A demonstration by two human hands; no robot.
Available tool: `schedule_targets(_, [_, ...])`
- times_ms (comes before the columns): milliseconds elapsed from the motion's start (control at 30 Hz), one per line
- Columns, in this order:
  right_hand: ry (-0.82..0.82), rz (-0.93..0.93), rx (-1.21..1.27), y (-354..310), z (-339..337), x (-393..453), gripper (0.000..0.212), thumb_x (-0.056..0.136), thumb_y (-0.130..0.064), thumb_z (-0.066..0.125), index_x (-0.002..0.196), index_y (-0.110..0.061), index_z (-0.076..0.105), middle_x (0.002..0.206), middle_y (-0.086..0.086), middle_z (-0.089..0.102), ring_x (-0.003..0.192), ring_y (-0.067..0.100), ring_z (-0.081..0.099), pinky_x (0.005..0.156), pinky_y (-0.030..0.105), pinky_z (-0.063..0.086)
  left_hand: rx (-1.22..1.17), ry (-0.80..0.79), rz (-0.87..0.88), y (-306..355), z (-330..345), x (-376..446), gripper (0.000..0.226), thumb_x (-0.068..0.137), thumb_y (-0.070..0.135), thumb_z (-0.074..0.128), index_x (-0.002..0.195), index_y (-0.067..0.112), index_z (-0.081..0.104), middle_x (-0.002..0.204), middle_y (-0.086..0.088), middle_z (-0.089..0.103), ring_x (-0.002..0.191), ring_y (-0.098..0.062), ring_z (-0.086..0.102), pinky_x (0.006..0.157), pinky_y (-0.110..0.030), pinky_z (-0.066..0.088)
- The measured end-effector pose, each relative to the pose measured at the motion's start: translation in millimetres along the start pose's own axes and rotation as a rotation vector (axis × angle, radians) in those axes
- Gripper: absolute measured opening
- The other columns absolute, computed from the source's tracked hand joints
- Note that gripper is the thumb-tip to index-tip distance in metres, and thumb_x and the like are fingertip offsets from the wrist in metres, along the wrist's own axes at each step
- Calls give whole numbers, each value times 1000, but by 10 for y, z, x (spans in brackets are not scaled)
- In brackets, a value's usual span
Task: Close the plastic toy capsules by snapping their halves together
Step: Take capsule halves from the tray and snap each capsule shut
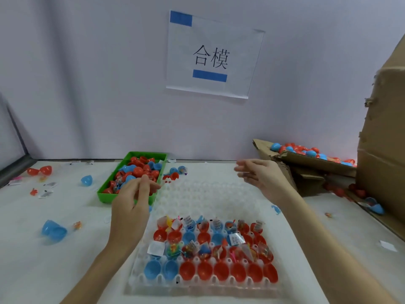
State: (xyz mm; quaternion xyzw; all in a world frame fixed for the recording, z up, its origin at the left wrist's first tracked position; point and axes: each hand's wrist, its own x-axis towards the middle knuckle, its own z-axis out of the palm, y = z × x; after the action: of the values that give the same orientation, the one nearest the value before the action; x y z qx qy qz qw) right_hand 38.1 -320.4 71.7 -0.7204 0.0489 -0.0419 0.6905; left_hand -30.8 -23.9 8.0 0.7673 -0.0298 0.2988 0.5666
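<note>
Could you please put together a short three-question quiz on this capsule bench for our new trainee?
1. True or false: the left hand hovers by the green bin.
2. In the clear tray's nearest row, how many capsule halves are blue?
3. Where are the finished capsules piled: A, cardboard box at right; B, green bin?

Key: 1 true; 2 two; 3 A.

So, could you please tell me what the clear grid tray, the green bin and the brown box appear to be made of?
Clear grid tray: seemingly thin moulded plastic, translucent, glossy. Green bin: probably rigid opaque plastic, smooth. Brown box: corrugated cardboard, matt, ragged torn edges.
</note>
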Motion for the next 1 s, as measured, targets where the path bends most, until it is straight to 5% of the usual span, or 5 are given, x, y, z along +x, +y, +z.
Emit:
schedule_targets(133, [-175, -195, -572, 212, 286, -354, 13, 100, -21, 65, 100, -24, 77, 86, -8, 78, 77, 5, 71, 61, 15, 53, 32, -15, 8, -19, -1, 9, 30, 109, 25, 49, 89, 19, 71, 87, 8, 71, 82, -4, 64, 70, -8, 47])
schedule_targets(267, [-331, -322, -817, 293, 617, -505, 14, 98, -25, 68, 98, -31, 81, 94, -14, 76, 82, 3, 67, 68, 11, 52, 100, -82, -3, -80, -24, 33, 19, 105, 15, 58, 92, 16, 72, 86, 8, 71, 79, -7, 64, 69, -8, 47])
schedule_targets(600, [-326, -421, -868, 322, 990, -617, 21, 103, -25, 60, 111, -25, 79, 106, -13, 74, 85, -2, 62, 67, 3, 44, 360, -693, -133, -169, -249, 166, 6, 93, 34, 76, 99, 33, 79, 97, 20, 68, 87, 2, 67, 74, -15, 57])
schedule_targets(767, [-255, -426, -770, 458, 932, -701, 19, 102, -25, 61, 107, -27, 79, 100, -22, 72, 87, -4, 64, 71, 4, 47, 409, -690, -49, -142, -239, 156, 9, 92, 30, 78, 100, 26, 79, 100, 14, 63, 86, -7, 66, 73, -15, 55])
schedule_targets(1000, [-192, -431, -676, 516, 910, -834, 17, 101, -22, 62, 105, -29, 78, 101, -17, 71, 90, -2, 63, 73, 9, 50, 398, -675, 20, -206, -235, 166, 7, 90, 25, 81, 93, 29, 76, 94, 18, 67, 87, 1, 63, 70, -12, 52])
